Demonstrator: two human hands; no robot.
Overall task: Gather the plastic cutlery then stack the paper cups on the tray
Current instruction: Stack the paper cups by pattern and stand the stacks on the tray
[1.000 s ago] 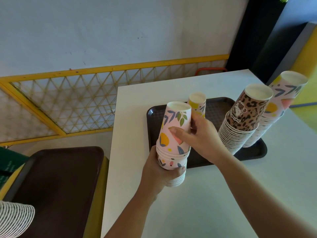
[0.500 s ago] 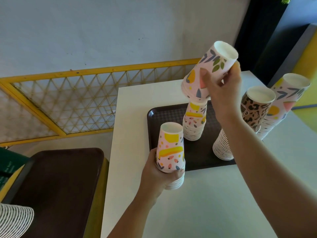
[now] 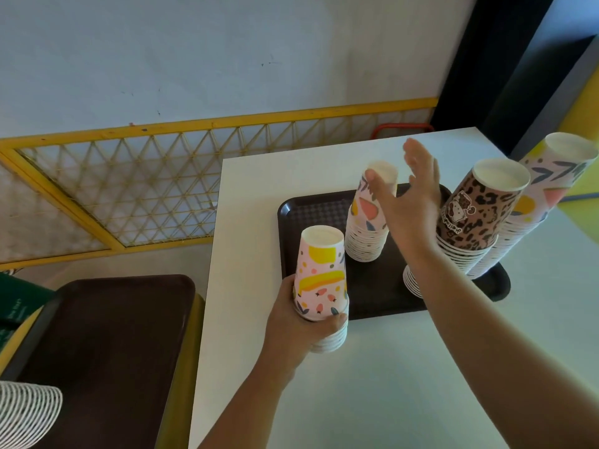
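Note:
A dark brown tray (image 3: pixel 311 212) lies on the white table (image 3: pixel 389 384). On it stand upside-down stacks of paper cups: a short patterned stack (image 3: pixel 366 228) at the middle, a leopard-print stack (image 3: pixel 470 222) and a tall pastel stack (image 3: pixel 544 196) at the right. My left hand (image 3: pixel 298 322) grips a small stack of pink and yellow cups (image 3: pixel 322 277) at the tray's near left corner. My right hand (image 3: pixel 408 202) hovers with fingers spread beside the top of the short patterned stack, holding nothing. No cutlery shows.
Left of the table, lower down, a second dark tray (image 3: pixel 107 351) rests on a yellow-edged surface. White stacked rims (image 3: pixel 26 413) show at the bottom left. A yellow lattice railing (image 3: pixel 129 196) runs behind, under a white wall.
My right hand lifted a leaf-patterned cup off the stack in my left hand, set it on the short stack on the tray, and has let go. My left hand stayed in place.

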